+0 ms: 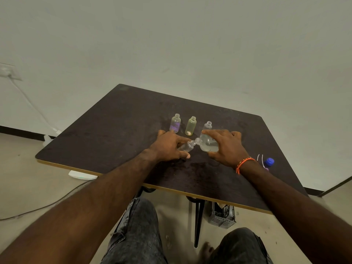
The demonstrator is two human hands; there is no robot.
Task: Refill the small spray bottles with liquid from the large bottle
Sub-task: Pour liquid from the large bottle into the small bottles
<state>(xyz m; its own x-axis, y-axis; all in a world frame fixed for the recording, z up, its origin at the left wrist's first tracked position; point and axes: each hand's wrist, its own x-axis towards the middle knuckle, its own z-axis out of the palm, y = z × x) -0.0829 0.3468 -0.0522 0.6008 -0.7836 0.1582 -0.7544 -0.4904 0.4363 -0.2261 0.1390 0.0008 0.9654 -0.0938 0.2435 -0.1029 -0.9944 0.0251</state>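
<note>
My right hand [226, 147] grips the large clear bottle [208, 144], tipped on its side with its neck pointing left. Its mouth meets the open mouth of a small clear bottle [187, 146], which my left hand [169, 147] holds tilted just above the dark table [114, 130]. Pale liquid sits in the large bottle. Behind my hands stand three uncapped small bottles: a purple-tinted one [175, 123], a yellow-green one [190, 126] and a clear one [207, 125], partly hidden by my right fingers.
A blue cap [269, 161] and thin white spray tubes [260, 159] lie at the table's right, near my right wrist. The near table edge [171, 189] runs over my knees. A cable and a white wall socket are at the left.
</note>
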